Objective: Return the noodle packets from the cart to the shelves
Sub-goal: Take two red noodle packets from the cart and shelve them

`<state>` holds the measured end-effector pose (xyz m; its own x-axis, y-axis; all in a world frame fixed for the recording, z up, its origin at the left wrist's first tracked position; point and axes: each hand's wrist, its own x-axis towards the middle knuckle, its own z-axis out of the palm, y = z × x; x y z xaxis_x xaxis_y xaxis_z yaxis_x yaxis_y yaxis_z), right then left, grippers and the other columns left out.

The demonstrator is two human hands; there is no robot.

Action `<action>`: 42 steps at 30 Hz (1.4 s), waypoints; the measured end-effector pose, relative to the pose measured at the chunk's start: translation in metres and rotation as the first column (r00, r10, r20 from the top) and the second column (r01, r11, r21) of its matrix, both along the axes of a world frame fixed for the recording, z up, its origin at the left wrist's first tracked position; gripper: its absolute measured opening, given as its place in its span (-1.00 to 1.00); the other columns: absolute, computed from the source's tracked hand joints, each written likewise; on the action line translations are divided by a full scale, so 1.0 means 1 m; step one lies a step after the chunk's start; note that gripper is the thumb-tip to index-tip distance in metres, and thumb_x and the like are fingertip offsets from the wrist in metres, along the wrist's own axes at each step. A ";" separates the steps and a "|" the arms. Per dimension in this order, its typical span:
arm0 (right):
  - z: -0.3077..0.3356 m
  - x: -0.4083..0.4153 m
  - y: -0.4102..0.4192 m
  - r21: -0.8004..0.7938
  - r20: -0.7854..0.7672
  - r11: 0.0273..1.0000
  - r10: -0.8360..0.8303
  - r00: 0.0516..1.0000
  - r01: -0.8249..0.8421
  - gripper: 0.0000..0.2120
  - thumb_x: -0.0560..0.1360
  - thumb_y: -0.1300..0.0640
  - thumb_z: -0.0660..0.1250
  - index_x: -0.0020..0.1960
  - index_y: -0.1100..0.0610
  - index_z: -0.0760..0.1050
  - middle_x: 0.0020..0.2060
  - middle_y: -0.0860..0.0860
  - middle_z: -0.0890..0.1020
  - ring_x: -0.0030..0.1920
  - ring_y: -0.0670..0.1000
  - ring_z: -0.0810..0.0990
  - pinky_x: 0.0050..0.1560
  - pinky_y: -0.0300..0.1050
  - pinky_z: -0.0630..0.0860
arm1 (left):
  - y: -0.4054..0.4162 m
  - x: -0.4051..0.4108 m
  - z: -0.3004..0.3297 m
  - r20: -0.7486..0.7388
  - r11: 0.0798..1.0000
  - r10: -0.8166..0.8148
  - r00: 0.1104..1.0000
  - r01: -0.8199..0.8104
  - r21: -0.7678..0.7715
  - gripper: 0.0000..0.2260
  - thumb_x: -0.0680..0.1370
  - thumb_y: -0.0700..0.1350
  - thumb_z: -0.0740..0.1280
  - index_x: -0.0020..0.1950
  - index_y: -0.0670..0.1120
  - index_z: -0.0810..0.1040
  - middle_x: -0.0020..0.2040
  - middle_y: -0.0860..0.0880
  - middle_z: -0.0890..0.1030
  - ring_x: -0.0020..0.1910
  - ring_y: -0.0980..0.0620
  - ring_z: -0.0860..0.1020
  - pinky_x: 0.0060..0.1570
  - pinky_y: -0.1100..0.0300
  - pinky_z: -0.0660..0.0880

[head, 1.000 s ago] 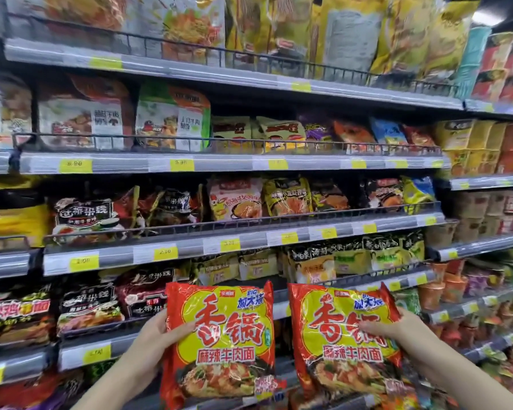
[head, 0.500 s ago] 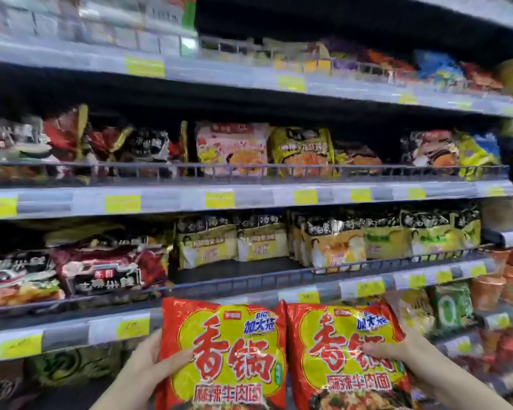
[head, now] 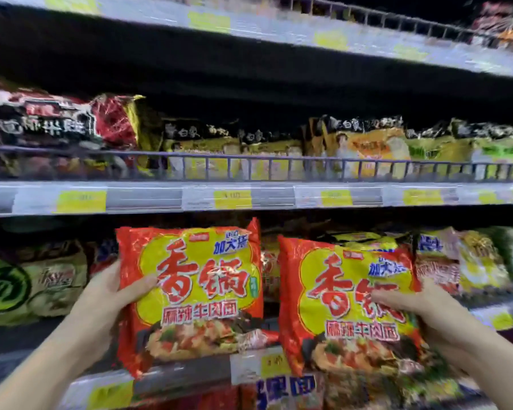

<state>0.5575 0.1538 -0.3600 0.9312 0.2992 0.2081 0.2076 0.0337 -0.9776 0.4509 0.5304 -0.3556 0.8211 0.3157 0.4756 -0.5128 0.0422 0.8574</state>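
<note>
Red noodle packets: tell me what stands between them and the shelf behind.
Nothing visible blocks them. The left hand grips the left packet and the right hand grips the right packet, both in front of the lower shelf. Other packets already sit there.

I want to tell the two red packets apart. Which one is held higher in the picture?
The red noodle packet in the left hand; its top edge sits above that of the packet in the right hand.
</note>
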 end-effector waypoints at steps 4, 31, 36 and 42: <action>0.011 0.013 0.015 0.051 0.144 0.999 0.001 0.990 -0.009 -0.11 -0.30 -0.07 0.68 -0.03 0.25 0.61 -0.17 0.19 0.72 -0.22 0.16 0.71 -0.27 0.01 0.64 | 0.010 0.008 -0.001 0.084 0.999 0.002 0.996 -0.006 0.038 -0.80 0.27 -0.21 0.37 -0.15 -0.04 0.68 -0.22 0.02 0.71 -0.32 0.11 0.66 -0.32 0.24 0.60; 0.002 0.079 0.117 -0.196 0.162 0.971 -0.105 0.981 0.136 -0.69 0.45 0.28 0.40 0.14 0.12 0.42 0.07 0.12 0.62 0.07 0.15 0.60 0.19 0.10 0.50 | 0.025 0.005 -0.027 0.018 0.994 0.054 0.998 -0.056 0.091 -0.22 -0.11 0.19 0.62 0.04 -0.02 0.56 -0.06 -0.07 0.70 -0.16 -0.05 0.68 -0.35 0.15 0.60; 0.000 0.080 0.123 -0.302 0.309 0.914 -0.174 0.935 0.270 -0.51 0.45 0.24 0.42 0.32 0.18 0.34 0.12 0.12 0.57 0.13 0.13 0.56 0.16 -0.01 0.48 | 0.018 0.005 -0.026 0.009 0.994 0.033 0.999 -0.034 0.100 -0.26 -0.08 0.17 0.62 0.03 -0.02 0.55 -0.07 -0.06 0.70 -0.17 -0.03 0.69 -0.37 0.16 0.60; -0.003 0.084 0.133 -0.429 0.571 0.722 -0.248 0.782 0.543 -0.14 0.45 0.32 0.38 0.54 0.17 -0.10 0.49 0.18 0.18 0.39 0.16 0.35 0.21 -0.10 0.43 | 0.018 0.008 -0.023 0.042 0.992 0.019 0.999 -0.024 0.124 -0.23 -0.12 0.19 0.62 0.03 -0.02 0.57 -0.06 -0.06 0.70 -0.16 -0.04 0.68 -0.35 0.16 0.60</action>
